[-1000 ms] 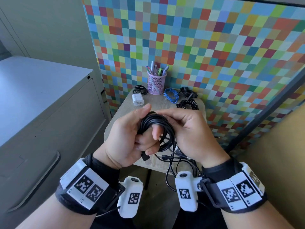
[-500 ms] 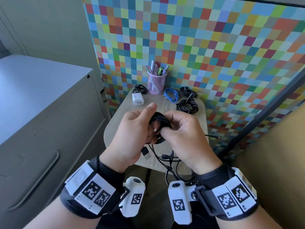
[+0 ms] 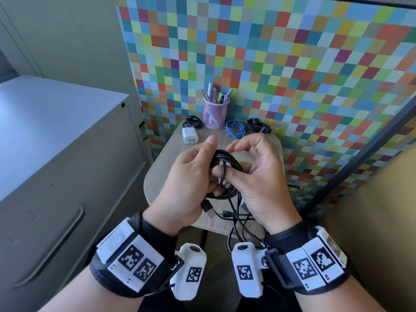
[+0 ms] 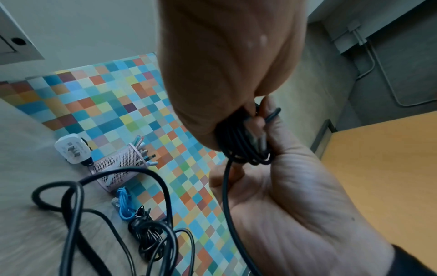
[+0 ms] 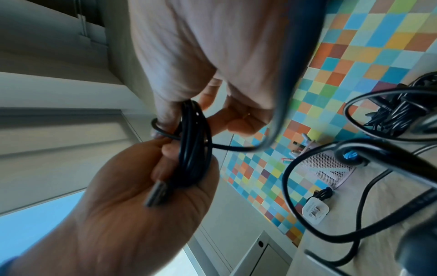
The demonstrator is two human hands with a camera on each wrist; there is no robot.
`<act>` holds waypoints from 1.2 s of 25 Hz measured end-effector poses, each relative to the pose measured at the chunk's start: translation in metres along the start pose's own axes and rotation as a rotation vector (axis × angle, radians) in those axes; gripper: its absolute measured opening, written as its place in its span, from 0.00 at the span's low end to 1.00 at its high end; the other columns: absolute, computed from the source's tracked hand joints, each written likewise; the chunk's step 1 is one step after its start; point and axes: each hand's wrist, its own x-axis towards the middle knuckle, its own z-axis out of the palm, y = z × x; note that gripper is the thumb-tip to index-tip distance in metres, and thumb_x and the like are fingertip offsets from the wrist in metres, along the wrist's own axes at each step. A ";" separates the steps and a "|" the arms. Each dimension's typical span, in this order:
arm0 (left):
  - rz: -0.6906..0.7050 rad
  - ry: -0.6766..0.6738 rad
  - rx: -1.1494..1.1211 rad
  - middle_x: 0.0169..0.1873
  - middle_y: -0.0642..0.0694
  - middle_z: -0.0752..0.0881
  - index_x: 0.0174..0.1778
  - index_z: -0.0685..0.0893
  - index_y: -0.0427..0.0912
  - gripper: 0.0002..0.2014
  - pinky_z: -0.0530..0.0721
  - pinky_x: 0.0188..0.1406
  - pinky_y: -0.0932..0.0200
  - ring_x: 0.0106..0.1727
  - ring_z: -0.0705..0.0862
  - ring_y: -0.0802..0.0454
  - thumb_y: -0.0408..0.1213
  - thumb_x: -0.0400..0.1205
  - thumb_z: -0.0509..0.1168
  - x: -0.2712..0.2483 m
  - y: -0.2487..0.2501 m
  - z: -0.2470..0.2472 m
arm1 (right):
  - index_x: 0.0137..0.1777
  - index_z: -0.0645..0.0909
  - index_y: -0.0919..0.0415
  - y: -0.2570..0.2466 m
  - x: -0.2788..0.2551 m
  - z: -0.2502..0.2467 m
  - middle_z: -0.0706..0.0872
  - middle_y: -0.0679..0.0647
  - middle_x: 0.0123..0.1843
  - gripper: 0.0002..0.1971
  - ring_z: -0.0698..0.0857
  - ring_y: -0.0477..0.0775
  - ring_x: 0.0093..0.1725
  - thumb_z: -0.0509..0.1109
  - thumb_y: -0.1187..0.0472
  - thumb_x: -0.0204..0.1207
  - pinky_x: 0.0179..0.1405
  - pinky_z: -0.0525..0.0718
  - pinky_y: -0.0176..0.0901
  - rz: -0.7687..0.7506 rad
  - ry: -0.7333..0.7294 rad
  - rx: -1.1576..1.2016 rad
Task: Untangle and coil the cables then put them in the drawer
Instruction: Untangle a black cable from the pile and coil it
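One grey cabinet (image 3: 56, 154) with a long drawer handle fills the left of the head view, and one wall of coloured squares (image 3: 281, 64) stands behind one small wooden table (image 3: 162, 172). Two hands meet above the table, close together and touching. The left hand (image 3: 186, 188) has its fingers curled round one black cable coil (image 3: 225, 163), thumb up along the coil's left side. The right hand (image 3: 258, 176) pinches a loose strand of the same cable against the coil with thumb and a finger, while its other fingers arch loosely over the top. One silver USB plug (image 5: 157, 193) lies in the left palm. Below the hands, loose black cable (image 3: 236, 217) hangs in several loops over the table's near edge; I cannot count separate cables there.

At the back of the table stand one pink mesh pen cup (image 3: 215, 114), one white charger block (image 3: 189, 135), one blue cable bundle (image 3: 235, 129) and two small black bundles, one to the left (image 3: 192, 121) of the cup and one to the right (image 3: 257, 126).

Compared with half a second ago, the right fingers have lifted off the coil and spread, a strand now crosses the front of the coil, and the black bundle in front of the blue one is hidden behind the right hand.
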 end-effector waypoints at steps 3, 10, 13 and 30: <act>0.080 0.024 0.084 0.22 0.47 0.77 0.26 0.80 0.49 0.26 0.71 0.23 0.56 0.23 0.71 0.51 0.45 0.93 0.58 0.005 -0.005 -0.004 | 0.38 0.77 0.48 0.001 -0.001 -0.003 0.81 0.49 0.53 0.22 0.84 0.63 0.45 0.91 0.53 0.61 0.46 0.89 0.58 -0.015 0.020 0.107; 0.247 0.166 0.339 0.24 0.47 0.70 0.45 0.74 0.21 0.29 0.68 0.26 0.51 0.26 0.67 0.49 0.50 0.93 0.57 0.017 -0.012 -0.025 | 0.45 0.96 0.54 -0.012 -0.011 -0.001 0.86 0.56 0.70 0.19 0.81 0.53 0.78 0.71 0.41 0.82 0.74 0.81 0.54 0.144 -0.246 0.122; 0.254 0.189 0.366 0.26 0.45 0.69 0.44 0.75 0.24 0.30 0.71 0.29 0.34 0.29 0.66 0.44 0.55 0.91 0.59 0.016 -0.010 -0.032 | 0.46 0.93 0.56 -0.021 -0.008 -0.011 0.89 0.63 0.68 0.10 0.87 0.50 0.67 0.70 0.57 0.82 0.66 0.85 0.53 0.250 -0.264 0.217; 0.284 0.237 0.339 0.22 0.55 0.68 0.34 0.71 0.44 0.22 0.68 0.24 0.35 0.25 0.62 0.50 0.49 0.93 0.58 0.017 -0.004 -0.038 | 0.54 0.93 0.53 -0.026 -0.008 -0.010 0.87 0.45 0.31 0.15 0.80 0.40 0.31 0.85 0.49 0.70 0.35 0.78 0.33 0.202 -0.312 -0.370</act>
